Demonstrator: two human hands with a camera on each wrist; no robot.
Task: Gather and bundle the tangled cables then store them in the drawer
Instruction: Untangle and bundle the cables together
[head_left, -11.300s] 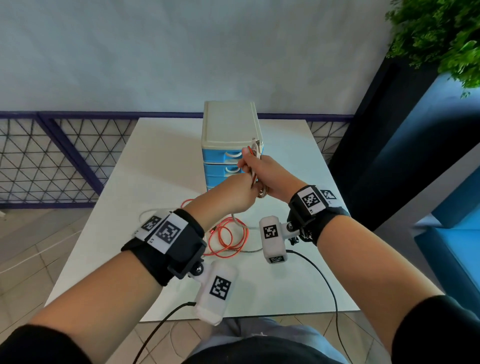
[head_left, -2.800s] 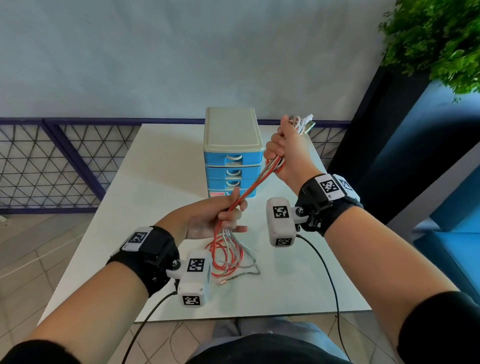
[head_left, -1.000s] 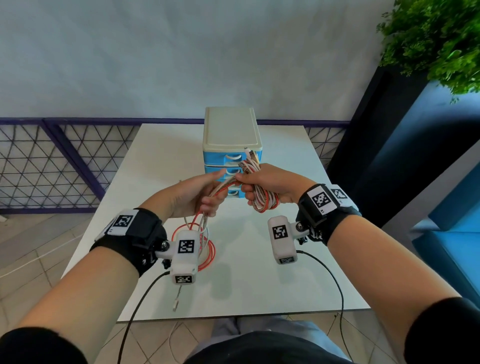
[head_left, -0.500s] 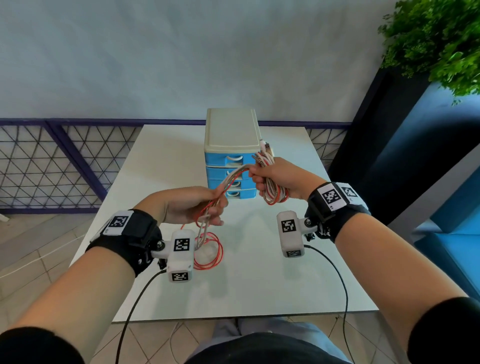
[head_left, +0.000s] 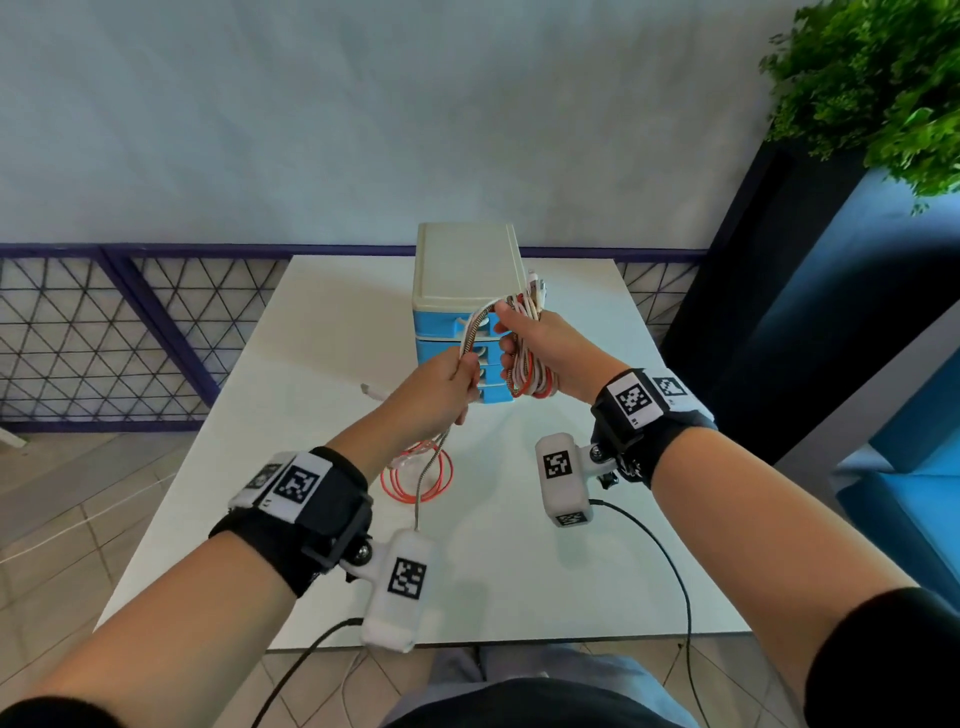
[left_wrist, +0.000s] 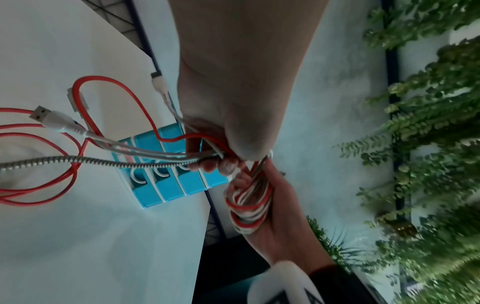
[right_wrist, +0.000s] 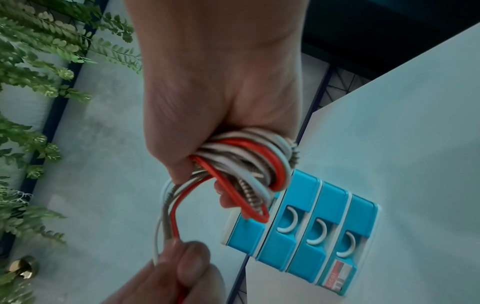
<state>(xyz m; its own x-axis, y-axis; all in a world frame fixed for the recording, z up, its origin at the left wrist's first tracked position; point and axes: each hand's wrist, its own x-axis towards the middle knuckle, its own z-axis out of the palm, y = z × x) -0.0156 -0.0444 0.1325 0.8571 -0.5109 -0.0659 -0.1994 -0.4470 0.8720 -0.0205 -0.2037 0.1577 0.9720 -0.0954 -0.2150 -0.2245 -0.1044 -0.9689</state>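
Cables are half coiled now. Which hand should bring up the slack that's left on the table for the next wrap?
Left. The left hand already grips the loose strands that trail down to the red loops on the table. The right hand is full, closed round the wound coil, and should probably just hold it.

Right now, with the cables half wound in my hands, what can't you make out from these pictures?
- How many cables are in the coil: all views, strands overlap inside the right hand.
- Drawer unit contents: all drawers shut.
- Bottom drawer label: right wrist view, too small and blurred.
- Loose loops on the table: head view, left hand covers part.
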